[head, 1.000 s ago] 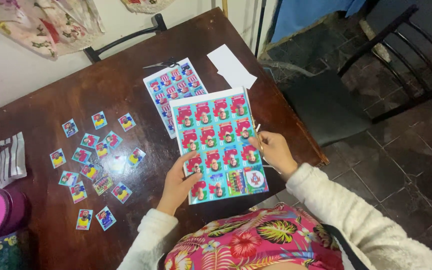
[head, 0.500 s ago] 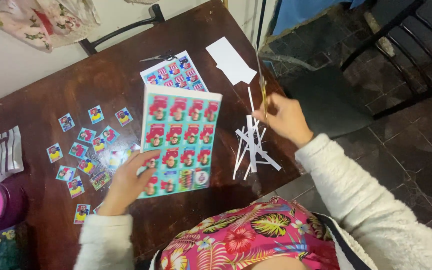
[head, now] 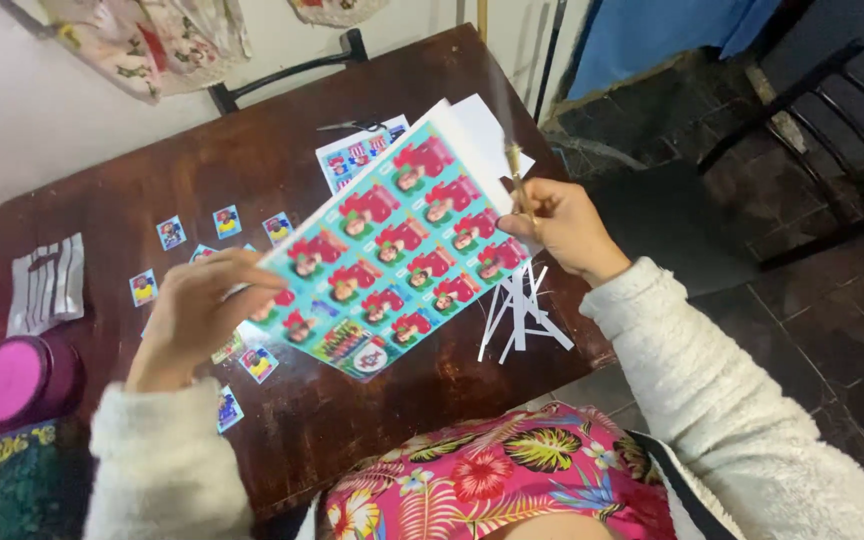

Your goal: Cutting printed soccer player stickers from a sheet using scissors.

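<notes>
Both hands up over the worktop [head: 282,160], each closed on something. Left hand [head: 197,315] pinches the lower-left edge of a teal sheet of printed cards [head: 392,240], fingers curled over the front. Sheet is lifted off the worktop and tilted, low end at the left hand, high end toward the far right corner. It carries rows of red-and-green picture cards, with one odd card at the near end.

Left to right on the worktop:
- pink round lid [head: 12,380] at the near left edge, on a dark container
- silver foil packet [head: 47,285] just beyond it, lying flat
- loose small cut cards [head: 197,225] scattered left of centre, some hidden under the left hand and the sheet; two more lie near the front edge below the left hand
- second printed sheet [head: 352,155] flat near the far edge, partly covered by the held sheet, with a white sheet beside it
- white paper strips [head: 522,315] piled near the right edge, below the right hand

Right hand [head: 562,230] grips a thin tool [head: 517,180], blade end pointing up, right beside the sheet's right edge. Tool is blurred; cannot tell what kind. Cannot tell if it touches the sheet.
</notes>
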